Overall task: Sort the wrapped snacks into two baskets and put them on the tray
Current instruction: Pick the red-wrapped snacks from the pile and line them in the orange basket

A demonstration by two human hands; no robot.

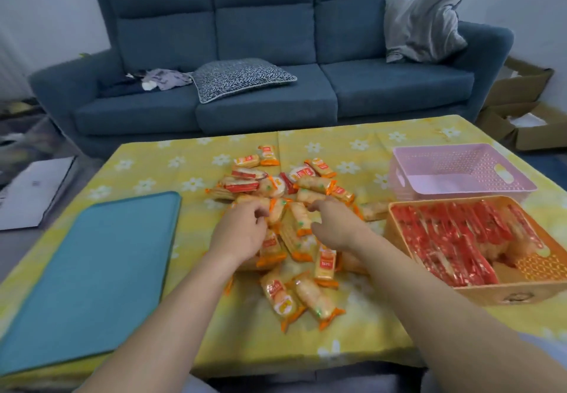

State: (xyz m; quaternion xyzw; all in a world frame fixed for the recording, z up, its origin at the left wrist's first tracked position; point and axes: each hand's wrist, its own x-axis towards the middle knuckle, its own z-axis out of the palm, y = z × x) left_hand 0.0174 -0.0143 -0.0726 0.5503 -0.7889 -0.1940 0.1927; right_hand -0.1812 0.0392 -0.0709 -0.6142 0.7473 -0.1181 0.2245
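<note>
Two bare hands work in a loose pile of wrapped snacks (pixel 310 184) on a yellow flowered tablecloth (pixel 352 349). Most of the pile is orange-trimmed packets, with a few red-striped ones on its far side. The left hand (pixel 242 228) sits at the pile's near-left edge with its fingers curled down, pinching an orange-trimmed packet (pixel 276 212). The right hand (pixel 336 223) is at the pile's right side, thumb and forefinger apart in a wide C over another packet; I cannot tell if it touches. Right of the pile, the orange basket (pixel 478 297) is packed with red packets (pixel 454 239). Beyond it, far-right of the pile, is the pink basket (pixel 445 162). Left of the pile lies a teal tray (pixel 92 270), well apart from both baskets. Behind the pile stands a blue sofa (pixel 260 55).
</note>
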